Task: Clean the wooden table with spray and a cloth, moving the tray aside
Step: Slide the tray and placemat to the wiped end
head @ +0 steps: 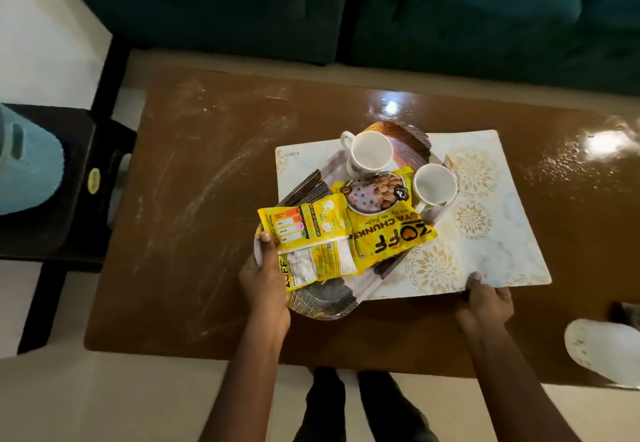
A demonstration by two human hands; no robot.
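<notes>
A leaf-shaped tray (pixel 325 298) with dark and gold edges lies across a white placemat (pixel 498 234) with gold flower patterns on the brown wooden table (pixel 180 234). On the tray are two white mugs (pixel 370 154) (pixel 434 183) and two yellow snack packets (pixel 311 244) (pixel 388 220). My left hand (pixel 265 280) grips the tray's near left rim, thumb on top. My right hand (pixel 485 299) grips the placemat's near edge. The table shows dusty white smears at the left and wet droplets at the far right.
A white cloth (pixel 606 350) lies at the table's near right edge. A black side stand (pixel 79 178) with a light blue object (pixel 27 164) stands to the left. A dark green sofa (pixel 346 9) runs behind the table. My legs stand at the near edge.
</notes>
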